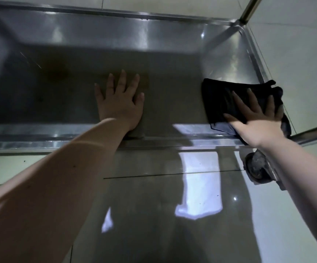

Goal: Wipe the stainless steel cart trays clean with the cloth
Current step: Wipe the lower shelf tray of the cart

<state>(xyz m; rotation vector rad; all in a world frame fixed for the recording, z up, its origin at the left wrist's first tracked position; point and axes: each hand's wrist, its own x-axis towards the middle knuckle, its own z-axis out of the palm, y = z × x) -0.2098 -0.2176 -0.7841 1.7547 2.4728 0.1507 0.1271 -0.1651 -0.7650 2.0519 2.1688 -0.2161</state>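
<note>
I saw L grip (120, 103) spread flat on the steel tray (59, 88) bottom & R grip (258, 120), also spread, pressing the black cloth (218, 97) near right corner.

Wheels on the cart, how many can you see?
1. The wheel is under the near right corner of the tray, below the right hand. Others may be hidden under it.

Black cloth (219, 97) on steel tray (173, 86)
</note>
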